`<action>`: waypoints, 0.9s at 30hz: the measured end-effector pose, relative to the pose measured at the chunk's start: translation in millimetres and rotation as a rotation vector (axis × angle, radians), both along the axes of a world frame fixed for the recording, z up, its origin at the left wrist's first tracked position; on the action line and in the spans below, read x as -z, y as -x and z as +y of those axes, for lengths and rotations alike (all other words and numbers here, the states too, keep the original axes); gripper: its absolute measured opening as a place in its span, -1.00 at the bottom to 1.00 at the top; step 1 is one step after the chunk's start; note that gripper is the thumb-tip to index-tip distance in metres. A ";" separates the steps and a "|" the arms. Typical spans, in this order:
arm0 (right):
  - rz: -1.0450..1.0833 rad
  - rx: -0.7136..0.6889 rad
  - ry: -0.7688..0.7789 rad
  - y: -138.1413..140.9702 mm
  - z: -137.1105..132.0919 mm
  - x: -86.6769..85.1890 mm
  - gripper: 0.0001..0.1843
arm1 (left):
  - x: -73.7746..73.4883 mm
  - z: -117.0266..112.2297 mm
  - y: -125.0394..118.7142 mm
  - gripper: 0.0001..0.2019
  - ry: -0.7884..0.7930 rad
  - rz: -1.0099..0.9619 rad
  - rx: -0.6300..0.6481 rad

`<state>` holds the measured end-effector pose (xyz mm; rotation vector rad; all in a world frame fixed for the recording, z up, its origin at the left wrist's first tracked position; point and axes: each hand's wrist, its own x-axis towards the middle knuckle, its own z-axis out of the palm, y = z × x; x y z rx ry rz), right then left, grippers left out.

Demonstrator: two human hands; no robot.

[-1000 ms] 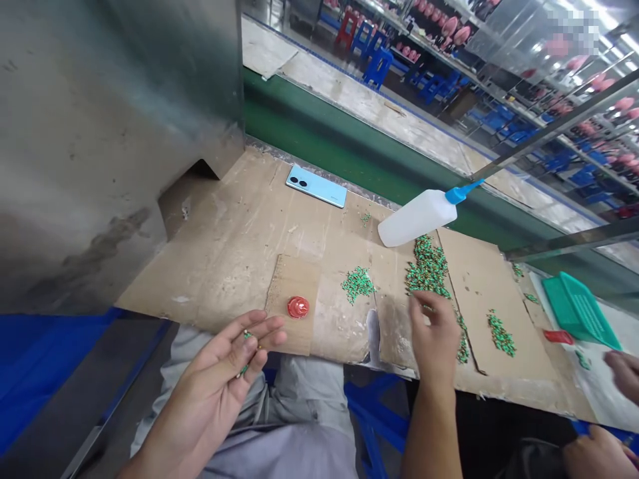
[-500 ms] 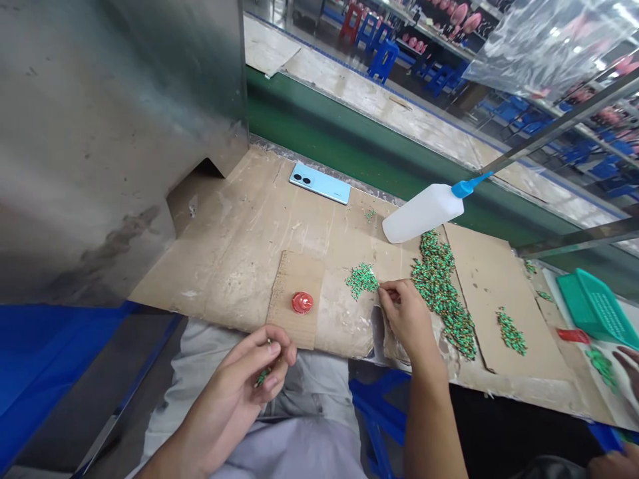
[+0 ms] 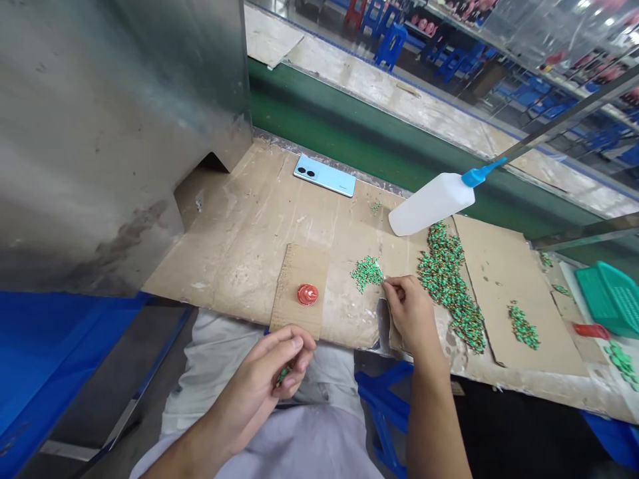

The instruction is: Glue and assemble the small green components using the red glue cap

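Observation:
My left hand point(image 3: 272, 378) hovers over my lap with its fingers curled around a few small green pieces point(image 3: 282, 376). My right hand point(image 3: 410, 314) rests on the cardboard-covered bench point(image 3: 249, 233), its fingertips pinched together right beside a small pile of green pieces point(image 3: 367, 272). What that pinch holds is too small to make out. A larger heap of green pieces point(image 3: 449, 283) lies just right of my right hand. A red cap point(image 3: 307, 294) sits on a cardboard scrap between my two hands.
A white squeeze bottle with a blue nozzle point(image 3: 434, 199) lies behind the big heap. A light blue phone point(image 3: 324, 175) lies at the back. A metal housing point(image 3: 110, 133) stands left. A third green pile point(image 3: 523, 328) and a green tray point(image 3: 609, 296) are at the right.
My right hand moved left from the big heap to the small pile and pinched shut. My left hand closed from an open palm around the green pieces. Another person's hands at the right left view.

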<state>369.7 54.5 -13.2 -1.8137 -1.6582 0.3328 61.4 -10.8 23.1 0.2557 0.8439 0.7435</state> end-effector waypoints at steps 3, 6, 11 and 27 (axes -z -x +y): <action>0.087 -0.054 -0.029 14.4 -15.7 -11.9 -0.75 | 1.1 -2.8 -5.0 -0.58 -0.011 0.009 0.026; 0.238 -0.129 -0.085 46.2 -41.4 -22.7 -0.79 | 0.9 -6.0 -14.3 -0.59 -0.134 0.087 0.086; 0.721 -0.370 -0.110 104.2 -69.7 -26.0 -0.91 | -4.1 -4.9 -27.3 -0.66 -0.378 0.217 0.081; 0.535 -0.610 -0.339 112.6 -62.3 -23.1 -0.70 | -11.6 1.8 -5.0 -0.89 -0.747 0.527 0.054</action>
